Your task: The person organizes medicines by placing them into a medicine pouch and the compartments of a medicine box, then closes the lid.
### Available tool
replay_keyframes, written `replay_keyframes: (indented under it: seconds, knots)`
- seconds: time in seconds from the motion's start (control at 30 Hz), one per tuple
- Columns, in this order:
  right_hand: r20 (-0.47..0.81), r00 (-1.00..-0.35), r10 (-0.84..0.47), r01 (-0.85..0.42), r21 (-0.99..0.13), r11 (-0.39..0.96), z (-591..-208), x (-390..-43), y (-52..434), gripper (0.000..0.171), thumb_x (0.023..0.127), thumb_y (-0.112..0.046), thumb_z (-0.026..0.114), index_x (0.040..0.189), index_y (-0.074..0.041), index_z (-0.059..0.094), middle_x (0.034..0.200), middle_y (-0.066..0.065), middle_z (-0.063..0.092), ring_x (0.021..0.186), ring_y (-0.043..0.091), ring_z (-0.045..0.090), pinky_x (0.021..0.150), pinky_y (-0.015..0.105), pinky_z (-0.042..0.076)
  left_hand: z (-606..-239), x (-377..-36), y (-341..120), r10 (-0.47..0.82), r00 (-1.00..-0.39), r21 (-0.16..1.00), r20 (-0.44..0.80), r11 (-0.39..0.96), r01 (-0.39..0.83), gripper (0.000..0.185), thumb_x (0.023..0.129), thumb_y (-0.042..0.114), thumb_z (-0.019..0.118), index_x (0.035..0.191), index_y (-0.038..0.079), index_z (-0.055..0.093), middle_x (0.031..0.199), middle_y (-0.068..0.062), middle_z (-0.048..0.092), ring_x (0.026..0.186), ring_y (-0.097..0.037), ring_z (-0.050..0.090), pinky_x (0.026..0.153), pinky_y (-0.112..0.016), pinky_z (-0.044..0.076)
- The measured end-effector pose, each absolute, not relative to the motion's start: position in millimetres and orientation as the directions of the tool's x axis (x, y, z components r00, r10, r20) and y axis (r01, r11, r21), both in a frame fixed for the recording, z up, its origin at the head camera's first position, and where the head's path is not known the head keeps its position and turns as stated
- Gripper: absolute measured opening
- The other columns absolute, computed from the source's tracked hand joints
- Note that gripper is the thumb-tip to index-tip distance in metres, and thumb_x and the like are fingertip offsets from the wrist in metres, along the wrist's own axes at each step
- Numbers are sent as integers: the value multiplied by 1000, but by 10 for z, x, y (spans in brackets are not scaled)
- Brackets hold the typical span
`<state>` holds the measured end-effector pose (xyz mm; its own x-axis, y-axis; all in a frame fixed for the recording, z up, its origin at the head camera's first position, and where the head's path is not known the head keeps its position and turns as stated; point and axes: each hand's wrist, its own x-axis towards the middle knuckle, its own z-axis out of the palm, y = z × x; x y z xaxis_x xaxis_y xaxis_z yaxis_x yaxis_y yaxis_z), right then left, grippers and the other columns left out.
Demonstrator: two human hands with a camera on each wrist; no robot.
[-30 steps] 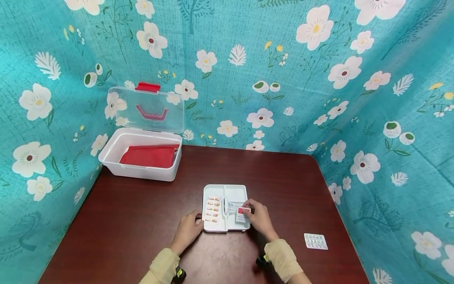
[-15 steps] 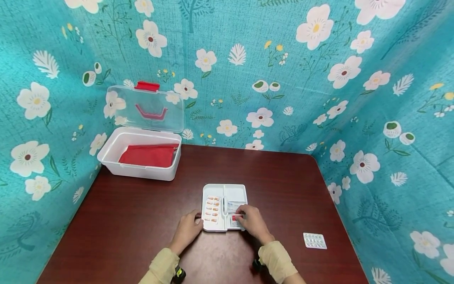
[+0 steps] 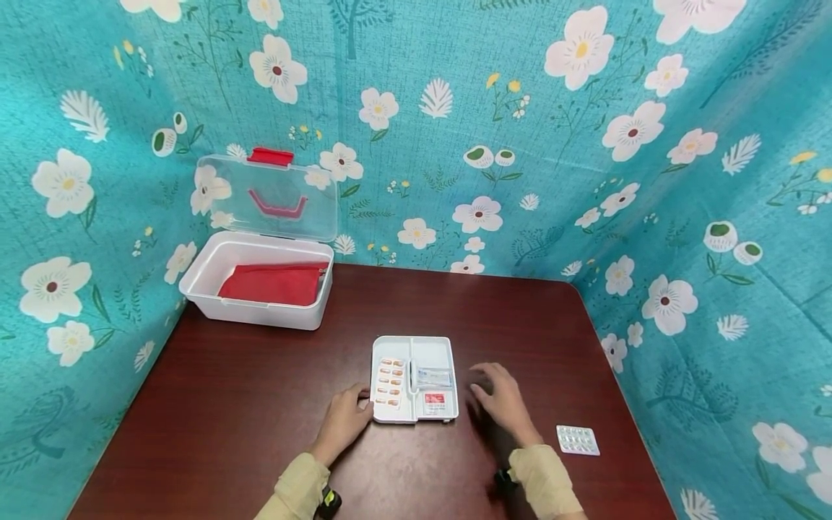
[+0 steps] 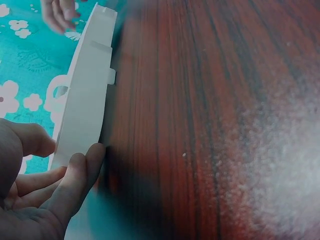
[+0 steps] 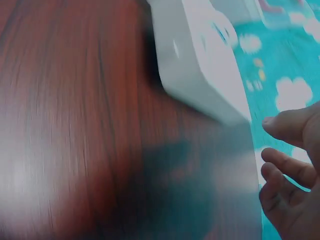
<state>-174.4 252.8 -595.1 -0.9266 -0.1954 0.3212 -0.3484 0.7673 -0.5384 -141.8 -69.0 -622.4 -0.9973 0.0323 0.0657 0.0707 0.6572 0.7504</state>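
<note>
A white compartment tray lies on the table. My left hand holds its left end; in the left wrist view the thumb and fingers are at the tray's wall and rim. A blister pack of orange and white capsules fills the left compartment. On the right side, a clear packet with blue print lies above a small red and white packet. My right hand is in the air right of the tray, fingers loosely bent, holding nothing.
A silver blister pack lies on the table at the right. At the back left stands a white box with its clear lid raised, a red zip pouch inside. Flowered cloth surrounds the table's back and sides.
My right hand lowered the red and white packet into the tray's lower right compartment, let it go and drew away to the right. The left hand stays at the tray's left end.
</note>
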Motion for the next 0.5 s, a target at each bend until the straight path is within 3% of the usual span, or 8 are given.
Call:
replay_keyframes:
  seconds: [0.23,0.37,0.5]
  knots:
    - [220,-974,-52,-162,-521,838,-5900,-1564,3340,45,78,0,78,120,0,64,112,26,63,99,43,65,83,57,51,-6221,-1424,-671,30,-997,746,69,662,72,25,81,6,68,106,2,71,100,-11,75,98,-27,71,86,-43,54]
    - [33,-998,45,24,-473,881,-5827,-1441,3806,52,84,-9,74,130,3,54,120,34,58,110,51,55,90,63,44,-6209,-1437,-668,18,-997,748,81,659,73,23,82,6,69,105,2,72,98,-11,75,97,-26,71,86,-43,54]
    - [-214,-963,164,238,-394,888,-5835,-1319,4185,64,87,-23,71,135,9,43,127,40,50,118,57,42,97,68,32,-6198,-1446,-668,13,-996,757,87,649,75,23,83,6,69,105,2,72,98,-11,76,97,-27,71,86,-44,54]
